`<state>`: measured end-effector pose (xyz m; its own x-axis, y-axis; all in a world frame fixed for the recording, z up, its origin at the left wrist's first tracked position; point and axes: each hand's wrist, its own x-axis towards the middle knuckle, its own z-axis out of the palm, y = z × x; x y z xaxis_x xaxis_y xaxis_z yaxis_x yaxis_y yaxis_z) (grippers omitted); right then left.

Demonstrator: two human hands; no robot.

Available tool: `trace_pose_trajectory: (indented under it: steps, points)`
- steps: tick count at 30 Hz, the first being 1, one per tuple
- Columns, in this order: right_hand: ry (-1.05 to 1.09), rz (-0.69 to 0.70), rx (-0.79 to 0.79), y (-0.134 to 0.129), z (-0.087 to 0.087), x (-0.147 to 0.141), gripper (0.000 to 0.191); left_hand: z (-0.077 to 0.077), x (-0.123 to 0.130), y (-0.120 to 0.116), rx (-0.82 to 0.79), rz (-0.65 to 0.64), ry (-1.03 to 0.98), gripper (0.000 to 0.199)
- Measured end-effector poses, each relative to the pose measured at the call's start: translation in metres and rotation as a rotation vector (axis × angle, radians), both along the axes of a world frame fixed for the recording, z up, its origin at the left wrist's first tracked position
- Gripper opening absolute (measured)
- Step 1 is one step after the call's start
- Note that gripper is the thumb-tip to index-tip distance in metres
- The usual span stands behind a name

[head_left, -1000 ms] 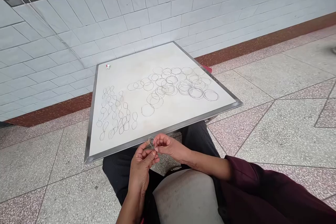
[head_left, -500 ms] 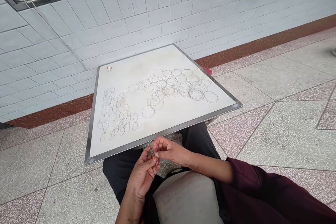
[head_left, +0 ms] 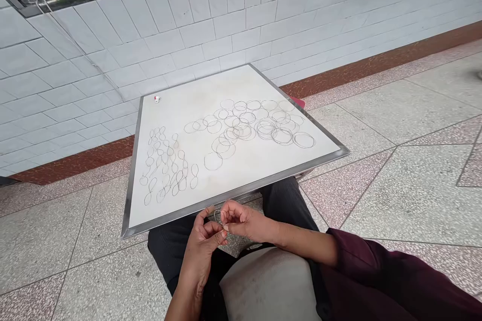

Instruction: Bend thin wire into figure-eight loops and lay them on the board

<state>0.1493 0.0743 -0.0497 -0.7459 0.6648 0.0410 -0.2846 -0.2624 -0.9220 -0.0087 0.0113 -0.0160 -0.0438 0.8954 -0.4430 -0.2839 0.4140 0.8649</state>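
Observation:
A thin wire loop [head_left: 217, 216] is pinched between my left hand [head_left: 203, 243] and my right hand [head_left: 244, 223], and my fingers hide most of it. Both hands are just in front of the near steel rim of a white board [head_left: 241, 191] that lies across my lap. On the board, a spread of overlapping wire rings [head_left: 241, 128] fills the right part. Figure-eight wire pieces [head_left: 163, 165] lie in a group on the left. Neither hand touches these.
A small red-and-white object [head_left: 157, 99] lies near the board's far left corner. A red item [head_left: 299, 103] pokes out behind its right edge. Dark trousers [head_left: 286, 200] and a pale grey rounded object [head_left: 267, 286] are below. White tiled wall and terrazzo floor surround the board.
My hands have moved slightly closer together and toward the board. The wire's lower loop, visible half a second ago, is now hidden. The whole view has shifted a little.

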Motion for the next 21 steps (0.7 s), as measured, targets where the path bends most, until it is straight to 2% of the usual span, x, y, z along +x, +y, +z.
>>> trace_pose_trajectory:
  steps: [10,17,21]
  points:
    - [0.069,0.022,-0.103,0.0034,0.0036,0.0027,0.033,-0.0044,-0.0032,-0.0011,-0.102,-0.013,-0.284,0.07]
    - [0.017,0.037,-0.029,0.0026,-0.0015,0.0014,0.031,-0.0058,0.0012,-0.001,-0.124,-0.008,-0.195,0.075]
    - [-0.092,-0.017,0.079,0.0009,0.0026,0.0026,0.019,-0.0042,0.0025,-0.0004,-0.123,0.009,-0.173,0.078]
